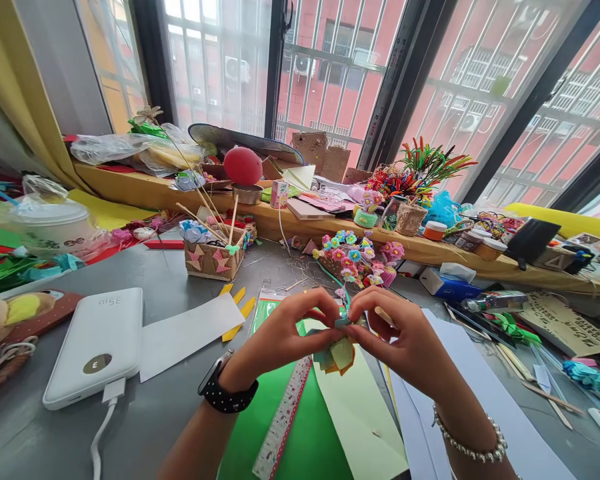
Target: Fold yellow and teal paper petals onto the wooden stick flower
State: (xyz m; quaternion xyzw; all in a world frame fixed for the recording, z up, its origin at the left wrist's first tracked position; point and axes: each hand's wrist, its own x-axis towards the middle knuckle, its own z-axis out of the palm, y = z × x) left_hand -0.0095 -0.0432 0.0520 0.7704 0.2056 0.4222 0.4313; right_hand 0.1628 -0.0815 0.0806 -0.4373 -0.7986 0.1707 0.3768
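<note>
A paper flower (341, 355) with yellow, orange and blue-green petals hangs head down between my two hands. My left hand (305, 323) pinches its base from the left, thumb and forefinger closed. From the other side, my right hand (393, 327) grips the same spot, fingertips meeting the left ones. A thin green stem (347, 293) rises above the fingers. Beneath lie a green sheet (250, 427), a pale green paper strip (360, 420) and a patterned ruler (283, 420). What exactly sits between the fingertips is partly hidden.
A white power bank (100, 340) with a cable lies left, beside a white paper strip (190, 333). Behind stand a cardboard box with sticks (213, 257) and a bunch of crocheted flowers (353, 253). White sheets (470, 400) and a tissue pack (447, 280) are right.
</note>
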